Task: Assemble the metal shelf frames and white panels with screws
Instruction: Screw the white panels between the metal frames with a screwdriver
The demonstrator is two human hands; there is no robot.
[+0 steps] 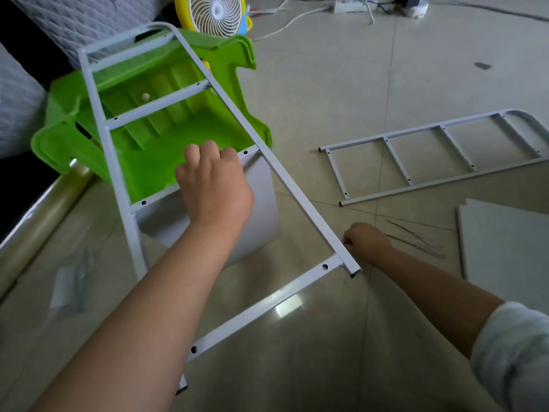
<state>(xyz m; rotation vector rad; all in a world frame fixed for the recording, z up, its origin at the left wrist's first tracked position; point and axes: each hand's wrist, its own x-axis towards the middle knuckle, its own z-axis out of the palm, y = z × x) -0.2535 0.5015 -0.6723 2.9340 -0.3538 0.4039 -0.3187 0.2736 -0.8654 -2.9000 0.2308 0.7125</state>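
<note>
Head view: early stage. Gripping panel [261, 209] against frame [303, 203] middle rung with left hand [214, 185]; curling right hand [367, 240] beside frame's near corner, contents unclear. Second frame [398, 163], spare panels [505, 248] right of frame, unjoined.

Single head cam, looks fwd and down, close over floor [386, 69].

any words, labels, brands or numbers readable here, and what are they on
None readable. The held metal frame, the second frame, the white panel, the green stool and the fan show no print; the power strip is too far away to tell.
</note>
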